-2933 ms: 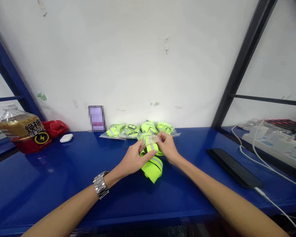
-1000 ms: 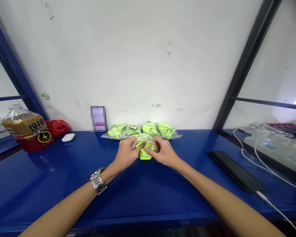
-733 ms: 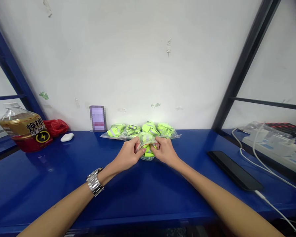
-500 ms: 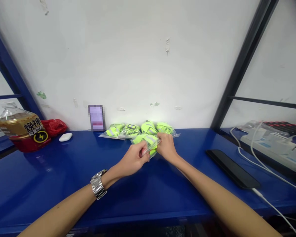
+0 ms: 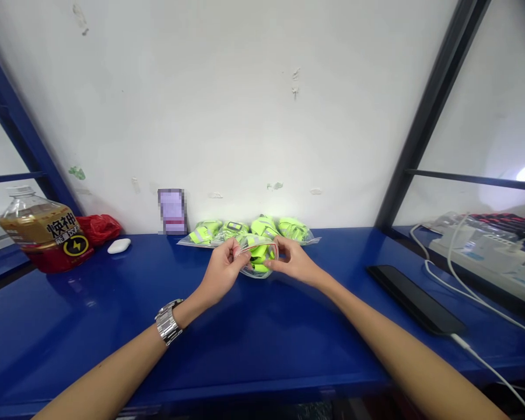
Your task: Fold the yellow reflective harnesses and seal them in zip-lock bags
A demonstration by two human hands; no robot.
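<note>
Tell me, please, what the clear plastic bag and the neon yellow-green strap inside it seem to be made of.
The clear bag looks like thin, glossy plastic film: it is see-through and shines at its folds. The neon yellow-green strap looks like matte fabric, since it bends softly, but the bag hides any weave.

I've got the clear zip bag (image 5: 258, 269) pinched at its red-lined mouth between my left hand (image 5: 221, 271) and right hand (image 5: 294, 262), with a neon-yellow reflective band (image 5: 259, 254) inside it. Just behind the bag sit more bagged bands (image 5: 262, 228). Well left of it stand a plastic bottle (image 5: 44, 236) and a red plastic bag (image 5: 98, 228); well right lies a black phone (image 5: 415, 298), trailing a white cable (image 5: 490, 367).
</note>
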